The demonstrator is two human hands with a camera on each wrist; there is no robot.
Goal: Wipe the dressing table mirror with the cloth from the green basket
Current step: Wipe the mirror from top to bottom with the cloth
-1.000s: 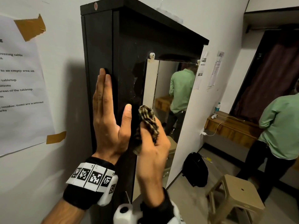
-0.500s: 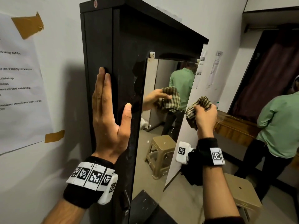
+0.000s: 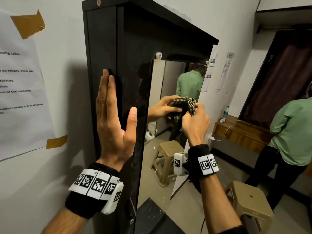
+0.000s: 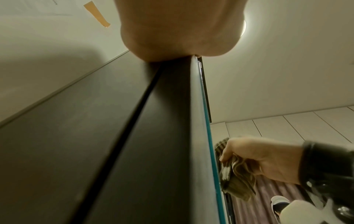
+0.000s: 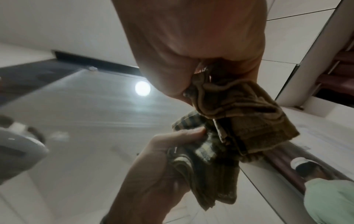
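1. Dressing table cabinet [image 3: 108, 48], tall and dark, stands against the wall; the mirror [image 3: 162, 135] is on its front face, seen edge-on from the head view, running from about 1 o'clock down to 6.
2. Mirror glass shows specks and spots low down near 6 o'clock and hazy streaks in the right wrist view, so I judge the lower part not yet clean. Hard to tell how clean the upper part is from this slant.
3. Left hand [image 3: 114, 119] lies flat with fingers straight on the cabinet's side panel, at 9 o'clock from the mirror, holding nothing. Looks like bracing.
4. Right hand [image 3: 195, 122] clenches the bunched checked cloth [image 3: 192, 105] at the mirror's mid height, toward its 3 o'clock edge.
5. Cloth meets its own reflection there, so it seems pressed on the glass. Left wrist view agrees: cloth right at the glass edge.
6. Progress, my judgement: cloth already fetched, basket not in view, wiping underway mid-mirror. Left: lower half and likely the top strip near the clips.
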